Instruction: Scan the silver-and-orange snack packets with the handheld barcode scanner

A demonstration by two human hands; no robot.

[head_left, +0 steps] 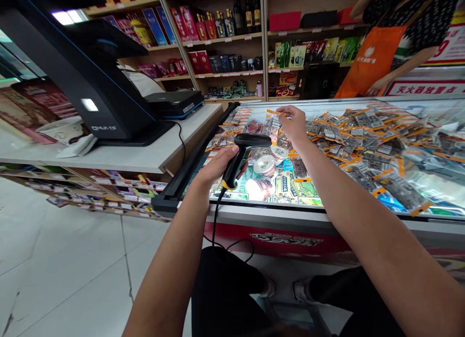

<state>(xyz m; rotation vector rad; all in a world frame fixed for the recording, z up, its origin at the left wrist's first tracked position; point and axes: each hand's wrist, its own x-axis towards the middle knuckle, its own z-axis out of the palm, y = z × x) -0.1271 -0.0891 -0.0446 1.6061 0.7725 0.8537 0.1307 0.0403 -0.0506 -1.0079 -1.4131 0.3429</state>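
My left hand [221, 163] is wrapped round the grip of a black and yellow barcode scanner [250, 141], whose cable hangs down from the handle. Just beyond the scanner's head, my right hand [292, 124] pinches the upper edge of a small snack packet [271, 126] with orange ends and a printed label. The packet is held tilted up over the glass top of a freezer [259, 207]. To the right of my right hand lies a large pile of similar packets [348, 133]. A smaller group of packets [232, 121] lies on the left part of the glass.
At the left, a counter [145, 155] carries a black checkout machine [105, 95] and a flat scale [176, 103]. Stocked shelves [228, 39] stand behind. A person in an orange apron [374, 56] is behind the freezer at the right. The scanner's cable [215, 221] loops by my legs.
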